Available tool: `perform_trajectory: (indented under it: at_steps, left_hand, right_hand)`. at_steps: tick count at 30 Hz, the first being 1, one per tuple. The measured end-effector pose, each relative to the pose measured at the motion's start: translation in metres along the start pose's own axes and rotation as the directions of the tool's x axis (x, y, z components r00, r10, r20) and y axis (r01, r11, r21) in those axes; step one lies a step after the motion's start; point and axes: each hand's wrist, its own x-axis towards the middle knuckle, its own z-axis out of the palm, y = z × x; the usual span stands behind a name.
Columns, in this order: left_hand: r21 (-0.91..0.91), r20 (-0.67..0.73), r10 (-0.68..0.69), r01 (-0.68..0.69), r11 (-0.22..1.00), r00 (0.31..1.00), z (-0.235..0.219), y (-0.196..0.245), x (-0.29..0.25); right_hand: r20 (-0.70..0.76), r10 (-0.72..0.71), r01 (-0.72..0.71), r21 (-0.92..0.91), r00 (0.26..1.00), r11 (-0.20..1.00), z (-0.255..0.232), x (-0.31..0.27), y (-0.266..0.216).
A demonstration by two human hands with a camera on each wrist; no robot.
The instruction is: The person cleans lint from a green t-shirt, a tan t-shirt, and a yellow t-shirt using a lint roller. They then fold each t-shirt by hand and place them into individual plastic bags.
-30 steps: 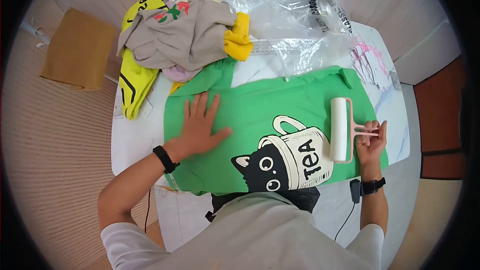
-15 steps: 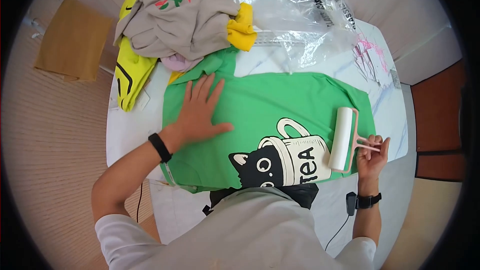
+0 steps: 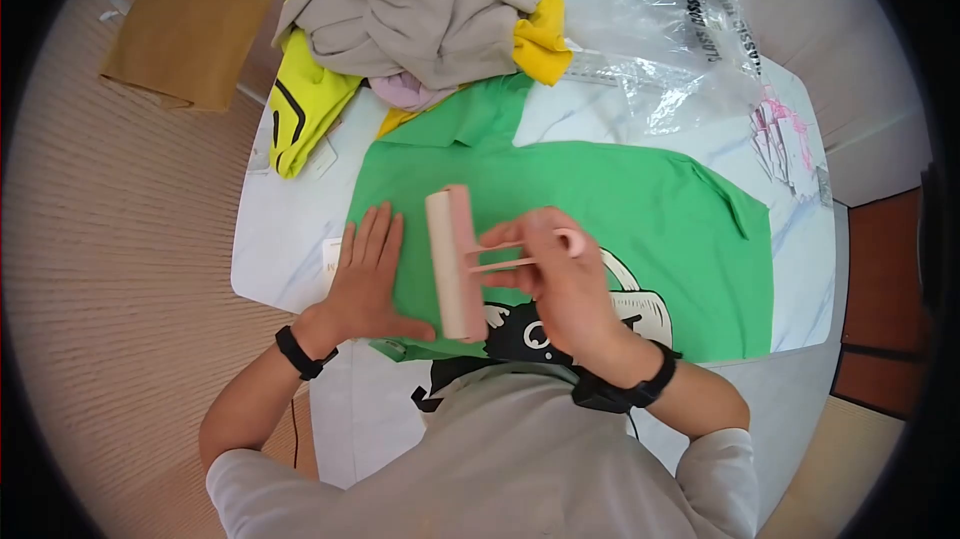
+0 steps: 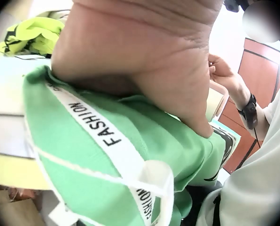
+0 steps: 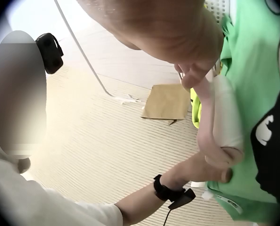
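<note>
A green T-shirt [image 3: 690, 219] with a print of a black cat in a mug lies spread on the table. My left hand [image 3: 365, 284] rests on its left edge, fingers straight and thumb out to the side. White tape lettered FASHION [image 4: 100, 129] runs along the cloth beneath that palm in the left wrist view. My right hand [image 3: 575, 289] grips the pink handle of a lint roller [image 3: 445, 264]. The white roll sits over the shirt's left part, just right of my left hand; in the right wrist view the roll [image 5: 227, 113] appears close over the cloth. The right forearm hides part of the print.
A heap of clothes, with a grey garment [image 3: 420, 19] on top and a yellow-green one [image 3: 310, 94] beneath, lies at the back left. Behind the shirt is a clear plastic bag [image 3: 660, 29]. Pink-and-white scraps [image 3: 780, 139] lie at right; brown cardboard [image 3: 190, 29] stands beyond the table.
My right hand has carried the lint roller from the shirt's right end across to its left part. The left hand has slid nearer to my body, toward the shirt's left edge.
</note>
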Motion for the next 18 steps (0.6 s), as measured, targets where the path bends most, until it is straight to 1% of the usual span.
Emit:
perform_trajectory:
  at_steps: [2,4,5,7,9,11,13,16,18]
  left_hand:
    - [-0.021,-0.021,0.017,-0.017,1.0,1.0,0.001,-0.005,-0.002]
    - [-0.024,-0.042,0.024,-0.025,0.999,0.999,0.003,-0.006,-0.003]
    - [-0.03,-0.056,0.029,-0.03,0.999,0.998,0.006,-0.007,-0.002]
    - [-0.033,-0.018,0.001,-0.002,0.999,1.0,0.001,-0.005,-0.002]
    - [-0.033,0.001,-0.012,0.012,0.999,1.0,-0.002,-0.003,0.0]
    - [-0.031,0.004,-0.014,0.014,0.999,1.0,-0.001,-0.003,-0.001]
    - [-0.039,0.017,-0.021,0.022,0.999,1.0,-0.003,-0.001,0.0]
    - [-0.047,0.025,-0.029,0.031,0.998,0.999,-0.005,0.0,0.001]
    - [-0.044,0.039,-0.039,0.041,0.998,0.998,-0.004,0.001,0.002]
  right_hand:
    - [0.012,0.034,-0.034,-0.042,0.999,0.999,0.002,0.002,0.014]
    - [-0.009,0.036,-0.037,-0.078,0.999,0.996,-0.012,0.002,0.015]
    - [-0.028,-0.009,0.008,-0.066,1.0,0.998,-0.028,0.001,0.017]
    - [-0.09,-0.087,0.077,-0.107,0.992,0.991,-0.059,-0.009,-0.003]
    - [-0.128,-0.152,0.136,-0.13,0.98,0.982,-0.101,-0.02,-0.024]
    - [-0.225,-0.186,0.144,-0.19,0.956,0.971,-0.135,-0.036,-0.053]
    - [-0.273,-0.207,0.136,-0.257,0.94,0.957,-0.171,-0.054,-0.083]
    - [-0.318,-0.242,0.134,-0.325,0.917,0.936,-0.218,-0.081,-0.119]
    - [-0.316,-0.267,0.158,-0.331,0.91,0.93,-0.245,-0.094,-0.136]
